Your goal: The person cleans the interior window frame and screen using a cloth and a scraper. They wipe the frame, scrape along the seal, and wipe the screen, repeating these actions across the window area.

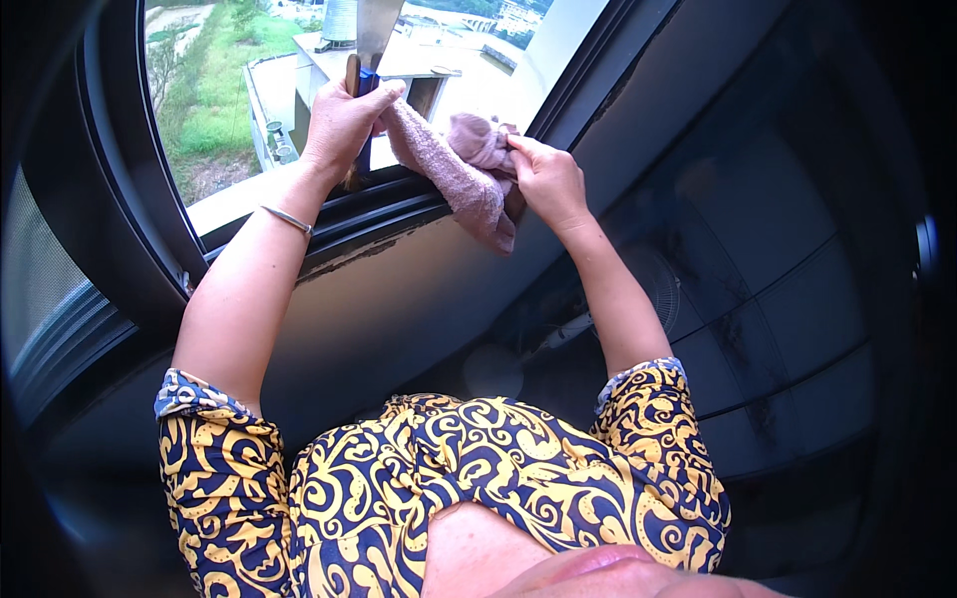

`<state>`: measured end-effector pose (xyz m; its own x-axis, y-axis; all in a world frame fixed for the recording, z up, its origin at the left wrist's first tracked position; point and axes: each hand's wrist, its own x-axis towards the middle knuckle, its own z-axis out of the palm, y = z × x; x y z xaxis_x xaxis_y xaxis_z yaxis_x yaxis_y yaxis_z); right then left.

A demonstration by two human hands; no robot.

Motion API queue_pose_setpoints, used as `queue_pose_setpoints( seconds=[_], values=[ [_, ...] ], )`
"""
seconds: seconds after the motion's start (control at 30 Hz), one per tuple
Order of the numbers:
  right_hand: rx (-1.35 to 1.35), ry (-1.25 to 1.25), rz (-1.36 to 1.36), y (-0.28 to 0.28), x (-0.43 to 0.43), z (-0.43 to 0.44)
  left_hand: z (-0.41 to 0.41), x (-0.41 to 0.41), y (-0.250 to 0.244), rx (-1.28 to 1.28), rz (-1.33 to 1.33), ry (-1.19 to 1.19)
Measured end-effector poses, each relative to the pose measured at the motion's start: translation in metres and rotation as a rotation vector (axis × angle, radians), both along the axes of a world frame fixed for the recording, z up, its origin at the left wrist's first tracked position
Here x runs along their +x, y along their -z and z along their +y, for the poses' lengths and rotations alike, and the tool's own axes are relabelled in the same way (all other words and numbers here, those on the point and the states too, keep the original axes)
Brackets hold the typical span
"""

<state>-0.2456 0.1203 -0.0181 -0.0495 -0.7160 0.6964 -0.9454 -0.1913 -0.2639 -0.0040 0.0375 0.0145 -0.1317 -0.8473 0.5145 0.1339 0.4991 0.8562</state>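
Note:
My left hand [333, 127] is closed around the blue handle of a scraper with a wide metal blade [378, 28] pointing upward. A wooden handle [352, 73] is in the same fist, and brown bristles [353, 179] show below it, seemingly of a brush. A damp-looking pink terry cloth [456, 176] stretches from the thumb side of this hand to my right hand [552, 179]. The right thumb and fingers pinch a bunched part of it. Its lower end hangs over the inner edge of the window sill track [381, 213]. My left palm is hidden.
A dark window frame [119, 134] surrounds the opening, with rooftops and grass outside. Mesh screen [48, 254] shows at the far left. Below the sill is a pale wall [389, 291]. On the tiled floor [792, 299] at right stands an electric fan [658, 291].

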Motion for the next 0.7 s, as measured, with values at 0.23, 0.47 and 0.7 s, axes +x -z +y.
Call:
queue_pose_setpoints(
  seconds=[0.23, 0.47, 0.7],
  values=[
    [-0.114, -0.554, -0.359, 0.040, 0.075, 0.036, -0.002, 0.005, 0.000, -0.035, -0.131, 0.099],
    [-0.049, -0.529, -0.770, 0.033, 0.062, 0.046, 0.014, 0.002, 0.001, -0.048, -0.308, 0.187],
    [0.072, -0.421, -1.047, 0.073, 0.025, 0.054, 0.018, 0.001, -0.002, -0.032, -0.346, 0.195]
  ],
)
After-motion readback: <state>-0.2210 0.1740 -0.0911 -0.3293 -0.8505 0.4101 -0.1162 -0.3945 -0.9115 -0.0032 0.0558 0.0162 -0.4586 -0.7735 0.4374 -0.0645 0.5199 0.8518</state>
